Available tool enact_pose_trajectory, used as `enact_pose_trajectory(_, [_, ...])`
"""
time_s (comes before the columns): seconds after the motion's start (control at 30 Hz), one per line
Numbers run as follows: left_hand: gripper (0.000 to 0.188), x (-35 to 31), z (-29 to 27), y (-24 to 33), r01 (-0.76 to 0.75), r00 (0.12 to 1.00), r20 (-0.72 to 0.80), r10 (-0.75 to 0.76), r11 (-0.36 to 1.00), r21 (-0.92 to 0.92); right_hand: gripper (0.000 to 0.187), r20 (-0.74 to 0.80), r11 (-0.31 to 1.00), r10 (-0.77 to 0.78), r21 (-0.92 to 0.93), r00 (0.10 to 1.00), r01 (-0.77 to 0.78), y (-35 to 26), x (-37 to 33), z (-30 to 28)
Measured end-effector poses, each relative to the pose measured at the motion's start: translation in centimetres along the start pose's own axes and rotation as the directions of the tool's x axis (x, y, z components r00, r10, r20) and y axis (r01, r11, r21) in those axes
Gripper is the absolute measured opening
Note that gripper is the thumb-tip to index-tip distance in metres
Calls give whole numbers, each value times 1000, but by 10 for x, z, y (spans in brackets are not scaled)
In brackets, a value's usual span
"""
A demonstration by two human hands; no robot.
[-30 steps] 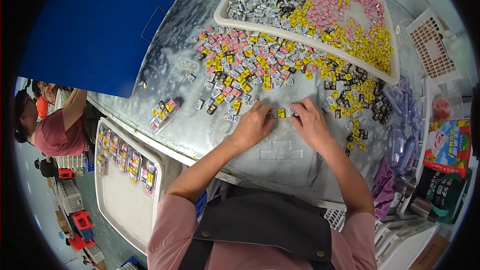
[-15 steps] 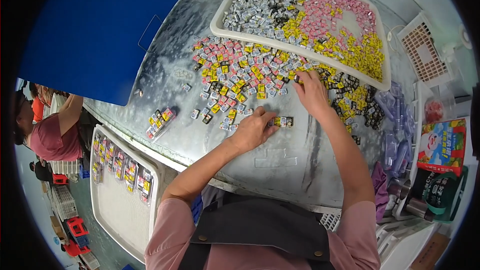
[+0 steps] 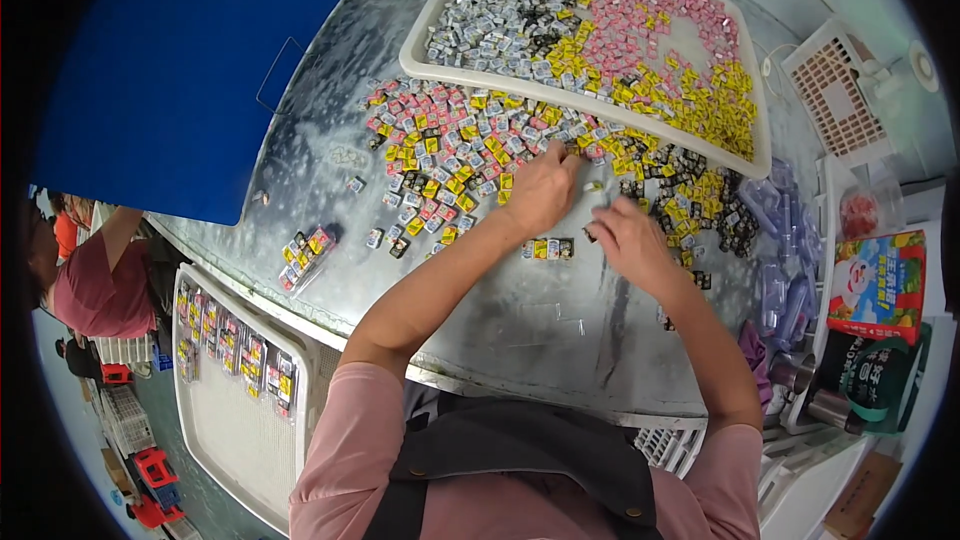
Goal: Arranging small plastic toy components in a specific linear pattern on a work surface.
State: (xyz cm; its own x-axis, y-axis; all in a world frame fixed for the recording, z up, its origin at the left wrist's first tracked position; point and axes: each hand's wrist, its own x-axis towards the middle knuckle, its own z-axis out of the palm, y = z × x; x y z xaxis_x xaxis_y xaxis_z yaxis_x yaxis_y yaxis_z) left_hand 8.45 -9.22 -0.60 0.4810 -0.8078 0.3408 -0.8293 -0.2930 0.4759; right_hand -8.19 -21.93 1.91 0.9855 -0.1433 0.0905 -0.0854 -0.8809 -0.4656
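My left hand [image 3: 541,192] reaches into the near edge of a loose pile of small wrapped pieces [image 3: 470,145] in pink, yellow, white and black. Its fingers are bent together at the pile, and whatever they pinch is hidden. To the right, my right hand [image 3: 637,247] hovers over the metal table, thumb and fingers closed on a small dark wrapped piece [image 3: 590,233]. Between my forearms lies a short row of wrapped pieces [image 3: 547,249], apparently in a clear plastic case. A transparent plastic part [image 3: 560,318] lies nearer to me. One yellow piece [image 3: 593,186] sits between my hands.
A white tray [image 3: 600,97] of colour-sorted pieces stands behind the pile. A filled clear case [image 3: 306,258] lies at left; more fill a lower white tray [image 3: 235,440]. Empty clear cases [image 3: 785,250] are heaped at right. A blue board [image 3: 180,70] and another person [image 3: 105,285] are at left.
My left hand has left the row and moved up to the pile. My right hand has come down from the pile toward the row. The view has shifted slightly.
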Motion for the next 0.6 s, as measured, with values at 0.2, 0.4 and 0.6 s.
enact_pose_trajectory(0.2, [17, 5, 5, -11, -5, 1000, -22, 8, 989, 148, 25, -159, 999, 7, -30, 987, -12, 1, 39, 7])
enact_pose_trajectory(0.4, [18, 0, 0, -12, 52, 998, 18, -59, 963, 265, 21, -131, 998, 6, -63, 991, -14, 11, 31, 20])
enact_pose_trajectory(0.6, [18, -4, -8, -7, 76, 985, 126, -114, 958, 276, 17, -153, 990, 138, 49, 979, -132, 4, 9, 9])
